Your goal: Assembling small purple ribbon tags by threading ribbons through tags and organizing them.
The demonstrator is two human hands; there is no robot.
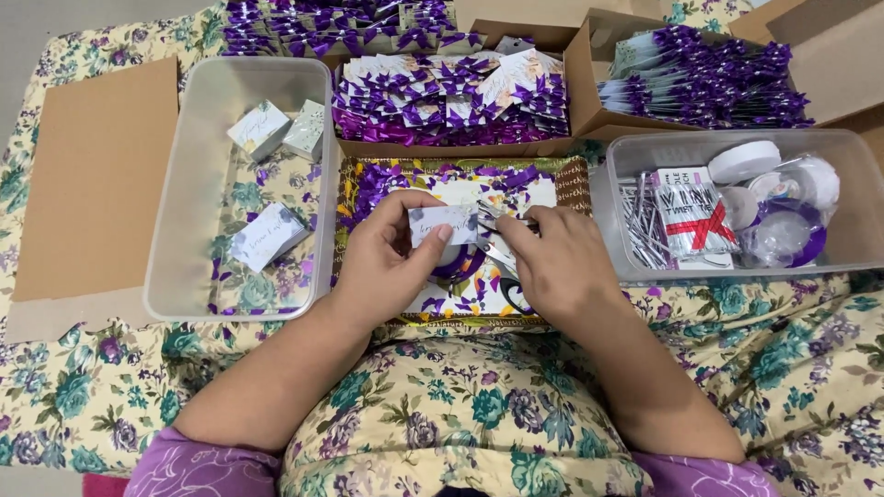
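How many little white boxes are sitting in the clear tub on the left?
3: two little white boxes side by side at the far end of the clear tub, one lying nearer the middle. None seem hidden.

- I see a white card point(444, 224) with grey script.
- Purple ribbon bows point(442, 97) fill the brown cardboard box point(589, 78).
- 2 clear plastic bins point(184, 184).
- Floral cloth point(792, 368): cream, teal, purple.
- Lilac patterned sleeves point(198, 469).

Two bare forearms angling inward from purple sleeves, left hand point(391, 253) curled with thumb pressed forward, right hand point(552, 258) knuckles-up, fingertips pinched, hands nearly touching
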